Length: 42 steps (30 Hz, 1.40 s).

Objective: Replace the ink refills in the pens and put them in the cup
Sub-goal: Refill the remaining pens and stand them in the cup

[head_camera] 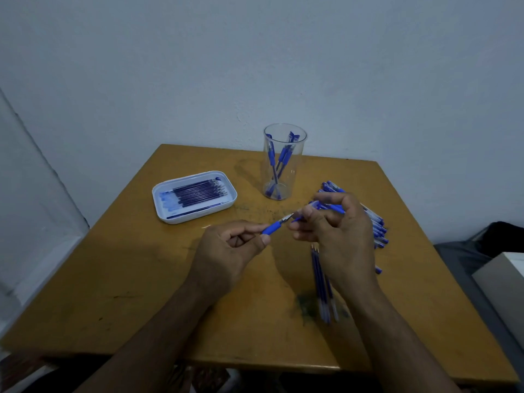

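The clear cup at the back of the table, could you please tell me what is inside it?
The clear cup holds a few blue pens standing tilted; overlap hides their exact number.

One view only: camera on my head, wide-angle, facing forward and down. Near to my hands, both forearms entering from bottom edge. Table (113,279) fills lower half, wall (255,52) upper half. No second view, so no shared part.
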Motion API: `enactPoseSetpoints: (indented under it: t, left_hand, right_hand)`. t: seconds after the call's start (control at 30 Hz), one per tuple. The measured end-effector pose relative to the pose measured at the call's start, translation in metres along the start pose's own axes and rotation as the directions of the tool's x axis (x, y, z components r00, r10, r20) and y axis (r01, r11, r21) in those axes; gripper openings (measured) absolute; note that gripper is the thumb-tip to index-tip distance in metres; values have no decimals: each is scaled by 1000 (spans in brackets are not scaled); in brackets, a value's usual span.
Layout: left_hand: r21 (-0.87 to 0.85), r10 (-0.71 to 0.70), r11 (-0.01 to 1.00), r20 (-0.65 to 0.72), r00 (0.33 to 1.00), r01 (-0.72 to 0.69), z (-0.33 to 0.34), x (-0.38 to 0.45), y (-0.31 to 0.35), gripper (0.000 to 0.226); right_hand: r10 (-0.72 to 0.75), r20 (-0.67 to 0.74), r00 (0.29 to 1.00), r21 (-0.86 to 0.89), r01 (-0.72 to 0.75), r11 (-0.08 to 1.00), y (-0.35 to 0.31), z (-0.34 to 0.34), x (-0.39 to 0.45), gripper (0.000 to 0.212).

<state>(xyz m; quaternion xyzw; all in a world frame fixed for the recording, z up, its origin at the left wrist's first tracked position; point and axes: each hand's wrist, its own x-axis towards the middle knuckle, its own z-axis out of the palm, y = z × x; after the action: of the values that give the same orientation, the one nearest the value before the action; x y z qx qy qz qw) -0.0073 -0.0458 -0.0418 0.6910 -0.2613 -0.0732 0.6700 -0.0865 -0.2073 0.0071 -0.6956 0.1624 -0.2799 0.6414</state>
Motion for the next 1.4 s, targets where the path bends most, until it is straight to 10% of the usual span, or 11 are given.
enactPoseSetpoints:
  t: [1.03,1.4]
  left_hand:
    - [-8,9,1000,33,999,-9,1,-7,-6,21]
    - [141,34,989,57,998,-42,-5,2,-4,33]
  right_hand:
    - [49,135,990,-49,-43,998,15,9,-14,21]
    - [-48,-9,999,-87,47,995,2,9,-4,30]
